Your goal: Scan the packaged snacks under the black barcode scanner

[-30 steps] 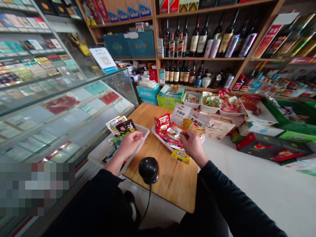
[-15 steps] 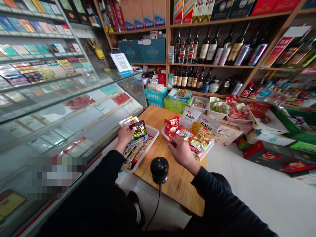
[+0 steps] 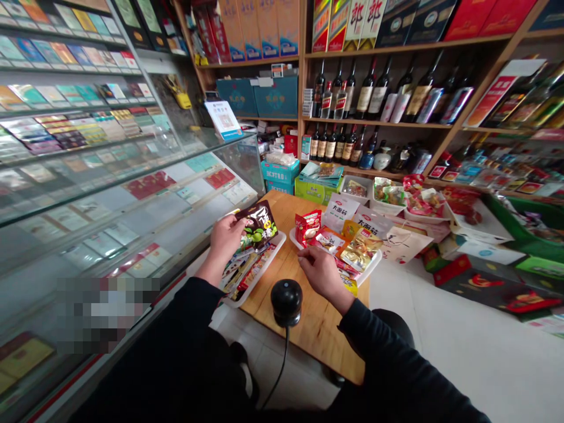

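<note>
My left hand (image 3: 225, 238) pinches the left edge of a dark snack packet (image 3: 261, 226) with green fruit and white characters printed on it. The packet is tilted up over a white plastic basket (image 3: 259, 276) of long, thin snack packs, partly hidden by hand and packet. My right hand (image 3: 324, 271) hovers at the near side of a second white basket (image 3: 373, 264), fingers curled together and nothing visible in them. In that basket stand a red pouch (image 3: 307, 227), a gold pouch (image 3: 362, 249) and pale grey pouches (image 3: 341, 210).
A black round device (image 3: 286, 301) with a cable stands on the wooden table (image 3: 321, 335) between my arms. To the left runs a glass display counter (image 3: 176, 194). Behind are shelves of bottles (image 3: 365, 91), and bins of packaged snacks (image 3: 388, 197) stand beyond the table.
My left hand has raised the dark packet and moved it right, turning its front more into view. The right hand has barely moved. The view has tipped slightly upward.
</note>
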Tool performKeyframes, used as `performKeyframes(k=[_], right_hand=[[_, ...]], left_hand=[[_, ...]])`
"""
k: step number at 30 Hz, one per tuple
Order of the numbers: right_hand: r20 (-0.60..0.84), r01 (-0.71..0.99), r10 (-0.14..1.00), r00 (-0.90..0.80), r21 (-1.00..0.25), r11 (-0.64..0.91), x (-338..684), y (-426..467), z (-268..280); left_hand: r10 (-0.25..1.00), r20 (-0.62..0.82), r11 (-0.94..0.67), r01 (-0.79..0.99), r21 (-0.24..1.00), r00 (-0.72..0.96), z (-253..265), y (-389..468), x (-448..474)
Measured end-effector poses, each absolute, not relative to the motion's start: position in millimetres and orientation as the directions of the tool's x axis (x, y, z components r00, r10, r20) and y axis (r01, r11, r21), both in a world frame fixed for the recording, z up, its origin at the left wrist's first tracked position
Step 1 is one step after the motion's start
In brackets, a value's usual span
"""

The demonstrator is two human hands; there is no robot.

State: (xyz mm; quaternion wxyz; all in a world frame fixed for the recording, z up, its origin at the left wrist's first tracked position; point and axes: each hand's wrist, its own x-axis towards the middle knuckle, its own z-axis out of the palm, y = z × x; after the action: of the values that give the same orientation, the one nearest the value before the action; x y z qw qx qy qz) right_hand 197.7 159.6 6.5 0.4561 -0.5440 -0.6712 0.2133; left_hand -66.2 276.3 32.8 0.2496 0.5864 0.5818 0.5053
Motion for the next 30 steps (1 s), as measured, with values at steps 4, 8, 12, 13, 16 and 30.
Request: performKeyframes(k=[4, 8, 12, 13, 16, 30], right_hand=[[0.37, 0.501, 0.924, 0.093, -0.82, 0.278, 195, 162, 4], [0.343, 0.435, 0.928, 0.148, -0.865, 0.25, 191, 156, 2], [0.276, 0.28, 0.954, 0.12, -0.931, 0.234, 187, 142, 4], [0.266, 0.232, 0.959, 0.095, -0.943, 0.239, 186, 137, 5], [0.217, 0.102, 0.976, 0.022, -0.972, 0.214, 182, 121, 6], [0.132, -0.007, 0.937, 0.323, -0.99, 0.142, 163, 60, -13]], left_hand=[[0.94, 0.32, -0.279, 0.272, 0.921, -0.12, 60, 246, -60], [0.954, 0.299, -0.296, 0.125, 0.947, -0.003, 78, 214, -55], [0.96, 0.267, -0.268, 0.002, 0.963, 0.088, 88, 185, -50], [0.962, 0.256, -0.255, -0.024, 0.967, 0.1, 88, 178, -48], [0.969, 0.224, -0.217, -0.075, 0.973, 0.106, 85, 161, -42], [0.991, 0.132, -0.133, -0.043, 0.99, -0.023, 29, 74, -4]])
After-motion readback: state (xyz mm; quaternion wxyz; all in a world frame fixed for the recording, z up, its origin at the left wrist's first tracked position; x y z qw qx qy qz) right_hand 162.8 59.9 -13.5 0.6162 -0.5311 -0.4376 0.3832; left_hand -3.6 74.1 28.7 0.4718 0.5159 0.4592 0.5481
